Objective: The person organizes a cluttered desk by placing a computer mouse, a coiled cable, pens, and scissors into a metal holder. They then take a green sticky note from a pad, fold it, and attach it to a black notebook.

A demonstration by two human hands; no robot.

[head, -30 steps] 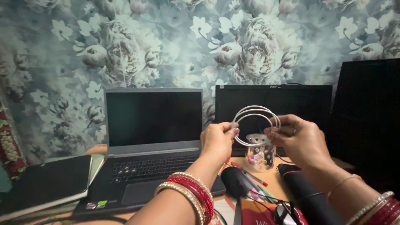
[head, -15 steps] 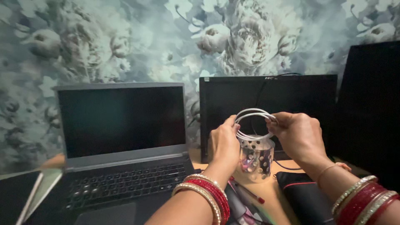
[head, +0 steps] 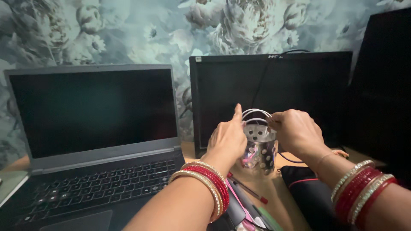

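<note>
Wrists: red and gold bangles (head: 204,188) on the left forearm, nearest the camera; a like stack of red and gold bangles (head: 364,192) on the right, larger in view than a second ago.
Desk front: red-tipped pen (head: 248,190) lying just behind the left wrist; black pouch with red trim (head: 308,186) beside it, under the right forearm.
Laptop: open grey laptop with dark screen (head: 92,128) at left, nearer and further left than before.
Left hand (head: 227,139): closed on the left side of the coiled white cable (head: 256,115), forefinger pointing up.
Right hand (head: 295,132): fingers pinched shut on the coil's right side.
Cable: a second ago held up as an open ring in front of the monitor; now lowered and tipped flatter, sitting right at the rim of the shiny perforated metal cup (head: 259,149); whether touching the rim, cannot tell.
Cup: upright on the wooden desk (head: 274,182), between both hands.
Behind: black monitor with dark screen (head: 274,85), then blue-grey floral wallpaper (head: 128,30).
</note>
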